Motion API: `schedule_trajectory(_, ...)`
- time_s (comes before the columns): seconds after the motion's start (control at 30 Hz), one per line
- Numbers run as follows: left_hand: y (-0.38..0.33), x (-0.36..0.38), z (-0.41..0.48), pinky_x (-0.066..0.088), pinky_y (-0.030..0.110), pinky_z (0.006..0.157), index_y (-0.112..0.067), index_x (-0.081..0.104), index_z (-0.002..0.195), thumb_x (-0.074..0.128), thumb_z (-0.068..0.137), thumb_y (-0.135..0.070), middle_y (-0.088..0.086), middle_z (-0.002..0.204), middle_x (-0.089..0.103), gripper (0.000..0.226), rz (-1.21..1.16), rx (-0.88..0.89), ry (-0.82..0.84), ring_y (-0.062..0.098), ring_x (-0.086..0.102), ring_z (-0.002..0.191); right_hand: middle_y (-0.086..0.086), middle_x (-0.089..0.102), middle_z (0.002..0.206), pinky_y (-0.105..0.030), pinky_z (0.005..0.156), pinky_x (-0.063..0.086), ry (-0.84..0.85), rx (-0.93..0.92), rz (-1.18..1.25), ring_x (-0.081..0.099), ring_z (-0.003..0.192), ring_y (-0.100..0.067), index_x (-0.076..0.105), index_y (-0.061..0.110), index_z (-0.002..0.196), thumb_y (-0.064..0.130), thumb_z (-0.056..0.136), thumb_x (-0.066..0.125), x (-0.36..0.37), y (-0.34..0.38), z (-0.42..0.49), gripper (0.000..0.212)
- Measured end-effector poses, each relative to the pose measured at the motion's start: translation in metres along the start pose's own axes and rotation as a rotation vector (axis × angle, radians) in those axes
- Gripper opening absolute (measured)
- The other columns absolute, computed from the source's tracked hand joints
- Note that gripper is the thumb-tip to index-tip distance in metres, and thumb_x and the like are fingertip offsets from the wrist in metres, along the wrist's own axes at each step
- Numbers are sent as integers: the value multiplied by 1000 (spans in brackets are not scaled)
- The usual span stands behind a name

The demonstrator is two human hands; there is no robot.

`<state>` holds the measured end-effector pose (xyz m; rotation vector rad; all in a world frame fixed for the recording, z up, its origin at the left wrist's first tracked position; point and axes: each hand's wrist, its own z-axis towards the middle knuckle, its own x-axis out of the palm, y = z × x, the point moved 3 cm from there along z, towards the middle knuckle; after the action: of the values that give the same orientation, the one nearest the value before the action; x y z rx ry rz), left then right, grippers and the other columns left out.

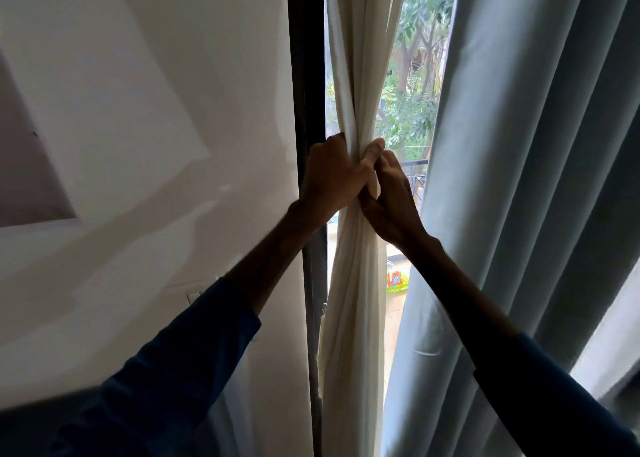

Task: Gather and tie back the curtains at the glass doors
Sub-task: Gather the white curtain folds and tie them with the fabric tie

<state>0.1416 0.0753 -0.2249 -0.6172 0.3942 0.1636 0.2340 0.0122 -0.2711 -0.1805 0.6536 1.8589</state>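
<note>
**A:** Hands: left hand is wrapped round the cream curtain from its 9 o'clock side, with the thumb across the front. Right hand is on the same bundle from 3 o'clock, slightly lower, touching the left thumb.

**B:** Both closed on fabric?

**A:** Yes, both are curled on it. The right fingertips are mostly hidden, so I can't tell how far round they reach.

**B:** Curtain position?

**A:** It hangs from 12 to 6 just right of frame centre. It's cinched narrow at the hands and looser above and below. The dark door frame is right beside it at 9 o'clock, and the white wall is further out.

**B:** Other panel?

**A:** The grey-blue curtain fills 3 o'clock in vertical pleats and isn't held. There's a strip of glass between the two curtains.

**B:** Through the glass?

**A:** Trees at 1 o'clock and a railing just right of the hands. An orange-and-green object is at 5 o'clock, too small to identify.

**A:** Dark blue sleeves on both forearms.
</note>
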Motion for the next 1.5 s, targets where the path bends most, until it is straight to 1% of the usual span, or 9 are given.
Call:
schedule_trajectory(0.17,-12,-2,5,55,33,63,-12,48,73,60,86,-64,-3,60,46,55,237,144,55,23,66,66,15,59,74,-16,56,42,16,165,103,59,67,-9,57,10,96,30,81,70,4,-6,1,29)
schedule_trajectory(0.27,-20,-1,0,56,35,70,-11,53,88,58,85,-67,3,73,56,57,337,220,100,24,67,74,-7,69,70,-36,56,53,27,273,60,67,66,-26,63,2,80,20,87,72,15,-17,2,21)
schedule_trajectory(0.43,10,12,-18,60,42,65,-6,44,124,51,82,-71,7,76,64,78,307,243,207,28,69,68,-12,60,56,-29,46,37,143,318,138,57,51,-21,55,11,57,26,78,58,32,-33,-24,26)
schedule_trajectory(0.63,56,26,-60,61,42,72,-15,43,126,54,88,-60,7,87,72,59,148,208,349,28,73,78,-12,72,77,-30,55,48,272,441,173,67,67,-23,72,2,87,50,72,58,64,-63,-80,52)
schedule_trajectory(0.8,103,31,-92,60,40,81,-17,71,103,53,95,-49,1,96,75,38,-14,58,534,14,72,84,-12,75,95,-48,75,58,336,560,221,72,87,-26,73,11,104,47,80,68,82,-68,-123,44)
schedule_trajectory(1.0,179,33,-164,59,29,67,-19,68,84,64,92,-45,-8,75,70,28,-78,-202,334,6,67,69,-10,68,100,-37,74,56,258,638,203,66,88,-26,67,-2,118,40,87,77,85,-79,-127,53)
schedule_trajectory(1.1,211,51,-208,57,22,69,-19,66,92,72,81,-55,-9,84,70,38,-36,-362,492,6,68,75,-8,65,95,-33,69,52,250,677,156,63,83,-23,67,-4,116,35,87,78,93,-83,-137,49)
schedule_trajectory(1.37,220,89,-234,47,2,60,-7,67,86,74,88,-26,-1,80,74,20,-76,-235,461,-3,63,63,-12,71,83,-32,59,50,270,708,135,68,74,-27,73,-2,95,30,86,79,121,-80,-169,34)
schedule_trajectory(1.5,225,80,-221,57,23,63,-13,73,89,67,93,-35,-4,79,74,23,-14,-179,520,1,67,65,-21,73,99,-45,75,60,215,777,97,71,89,-37,69,-5,108,35,82,81,113,-96,-172,49)
